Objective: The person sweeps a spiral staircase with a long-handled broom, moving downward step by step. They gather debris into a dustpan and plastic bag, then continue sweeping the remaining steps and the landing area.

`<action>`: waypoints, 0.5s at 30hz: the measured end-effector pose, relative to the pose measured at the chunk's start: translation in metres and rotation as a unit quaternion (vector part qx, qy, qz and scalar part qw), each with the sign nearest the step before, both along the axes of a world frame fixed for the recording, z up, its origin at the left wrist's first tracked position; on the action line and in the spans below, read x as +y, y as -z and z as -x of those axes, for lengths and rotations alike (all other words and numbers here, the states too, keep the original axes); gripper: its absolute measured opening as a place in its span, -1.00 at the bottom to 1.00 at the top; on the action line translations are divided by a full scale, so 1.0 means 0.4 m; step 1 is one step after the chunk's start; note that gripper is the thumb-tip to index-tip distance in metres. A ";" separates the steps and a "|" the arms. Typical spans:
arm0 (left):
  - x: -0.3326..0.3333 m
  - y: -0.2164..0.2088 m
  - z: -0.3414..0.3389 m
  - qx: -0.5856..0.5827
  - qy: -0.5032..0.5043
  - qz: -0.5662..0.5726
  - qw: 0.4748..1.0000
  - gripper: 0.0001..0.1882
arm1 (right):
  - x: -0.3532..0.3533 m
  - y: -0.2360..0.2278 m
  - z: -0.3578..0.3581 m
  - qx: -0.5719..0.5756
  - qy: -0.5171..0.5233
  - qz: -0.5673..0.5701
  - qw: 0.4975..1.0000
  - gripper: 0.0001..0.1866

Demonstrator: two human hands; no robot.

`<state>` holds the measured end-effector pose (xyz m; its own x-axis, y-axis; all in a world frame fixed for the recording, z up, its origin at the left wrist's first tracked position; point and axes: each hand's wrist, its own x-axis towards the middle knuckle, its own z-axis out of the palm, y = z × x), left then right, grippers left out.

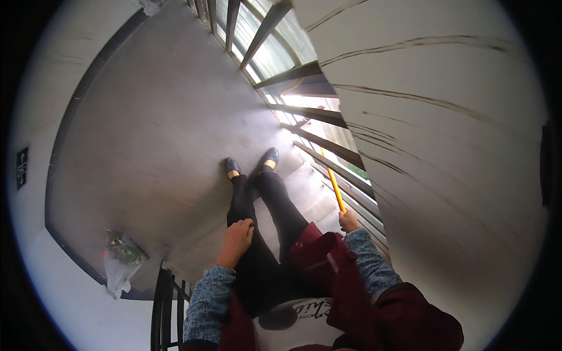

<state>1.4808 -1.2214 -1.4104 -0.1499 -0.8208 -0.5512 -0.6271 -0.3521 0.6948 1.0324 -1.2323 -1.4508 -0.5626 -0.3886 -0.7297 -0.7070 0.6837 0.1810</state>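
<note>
My right hand [348, 220] is closed round the near end of a yellow pole [336, 190]. The pole slants away and up past the railing bars, narrowing with distance. What sits at its far end cannot be made out in the glare. My left hand [236, 237] hangs in front of my black trousers, its fingers curled in and nothing visible in them. Both forearms wear blue patterned cuffs beneath dark red sleeves. My feet, in dark shoes [270, 155], stand on the grey floor [170, 99].
Slanting railing bars [328, 143] line a bright window or opening to the right. Pale steps [319, 202] lie beside my legs. A clear plastic bag [122, 266] with greenish contents rests by the left wall, near a black railing [165, 304]. Brown streaks mark the right wall [445, 175].
</note>
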 end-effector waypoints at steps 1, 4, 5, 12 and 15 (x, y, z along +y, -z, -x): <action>-0.005 -0.029 -0.017 0.002 0.001 0.003 1.000 -0.85 | 0.036 -0.024 0.006 -0.027 0.050 0.010 0.998 -0.65; -0.032 -0.093 -0.068 0.017 -0.011 0.012 1.000 -0.86 | 0.135 -0.056 0.026 -0.090 -0.030 0.096 0.991 -0.58; -0.045 -0.108 -0.089 0.024 -0.015 0.006 1.000 -0.86 | 0.164 -0.064 0.024 -0.113 -0.051 0.125 0.984 -0.55; -0.160 -0.166 -0.313 0.041 0.111 0.042 0.992 -0.85 | 0.382 -0.233 -0.230 0.067 0.031 0.193 0.978 -0.56; -0.203 -0.182 -0.431 0.035 0.155 0.046 0.986 -0.85 | 0.448 -0.363 -0.403 0.068 0.086 0.194 0.975 -0.56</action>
